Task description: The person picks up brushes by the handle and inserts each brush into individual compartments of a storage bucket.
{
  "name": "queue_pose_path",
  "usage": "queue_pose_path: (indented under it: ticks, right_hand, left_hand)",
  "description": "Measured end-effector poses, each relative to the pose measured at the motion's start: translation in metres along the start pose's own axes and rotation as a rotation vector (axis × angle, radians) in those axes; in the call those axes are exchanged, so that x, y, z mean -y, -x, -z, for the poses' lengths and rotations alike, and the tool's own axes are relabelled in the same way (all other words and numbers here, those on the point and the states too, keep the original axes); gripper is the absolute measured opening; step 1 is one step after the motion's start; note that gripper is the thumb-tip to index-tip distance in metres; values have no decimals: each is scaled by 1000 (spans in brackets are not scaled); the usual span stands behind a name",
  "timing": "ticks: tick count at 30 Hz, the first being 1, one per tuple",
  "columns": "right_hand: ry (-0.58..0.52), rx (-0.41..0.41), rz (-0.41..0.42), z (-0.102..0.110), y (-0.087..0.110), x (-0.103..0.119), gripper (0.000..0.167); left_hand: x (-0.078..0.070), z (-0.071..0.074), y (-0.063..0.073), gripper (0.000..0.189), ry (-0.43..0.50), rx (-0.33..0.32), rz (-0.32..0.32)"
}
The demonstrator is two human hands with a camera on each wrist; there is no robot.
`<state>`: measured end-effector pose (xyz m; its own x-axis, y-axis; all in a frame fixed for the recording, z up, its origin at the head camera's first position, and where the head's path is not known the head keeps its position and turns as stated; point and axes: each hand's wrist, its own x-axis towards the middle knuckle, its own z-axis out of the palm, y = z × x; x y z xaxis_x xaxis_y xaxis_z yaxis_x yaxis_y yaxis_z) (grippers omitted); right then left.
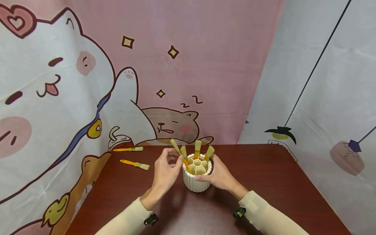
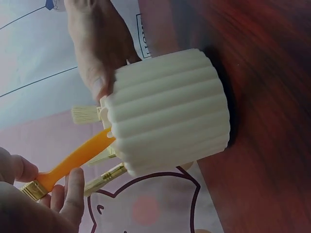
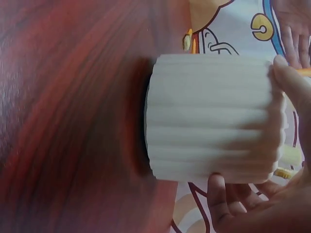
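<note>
A cream ribbed brush holder (image 1: 196, 184) with a divided top stands upright on the table. My right hand (image 1: 221, 176) grips it from the right, thumb at the near rim and fingers round its far side. With fingertips and thumb, my left hand (image 1: 166, 170) pinches a paintbrush (image 2: 80, 154) by its orange handle close to the metal band. That brush slants bristles up, its handle end at the holder's rim. Three other paintbrushes stand bristles up in the slots: a left one (image 1: 183, 152), a middle one (image 1: 198, 147) and a right one (image 1: 210, 151).
Two more orange-handled paintbrushes lie on the dark red table (image 1: 252, 202) at the far left: one by the back edge (image 1: 128, 149), another nearer (image 1: 135, 164). A cartoon-printed cloth (image 1: 223, 65) hangs behind the table.
</note>
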<state>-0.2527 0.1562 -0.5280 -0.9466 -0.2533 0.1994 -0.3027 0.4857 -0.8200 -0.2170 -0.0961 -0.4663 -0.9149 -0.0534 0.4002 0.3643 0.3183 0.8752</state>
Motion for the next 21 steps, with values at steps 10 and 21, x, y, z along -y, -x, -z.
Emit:
queue_pose_path:
  ticks: [10,21]
  right_hand:
    - [36,-62,-37,-7,5,8,115]
    - [102,-104,-52,-8,11,11,117]
  left_hand:
    - [8,-7,2,29,-66,50,-8]
    - [15,-9,4,30,-115,87,26]
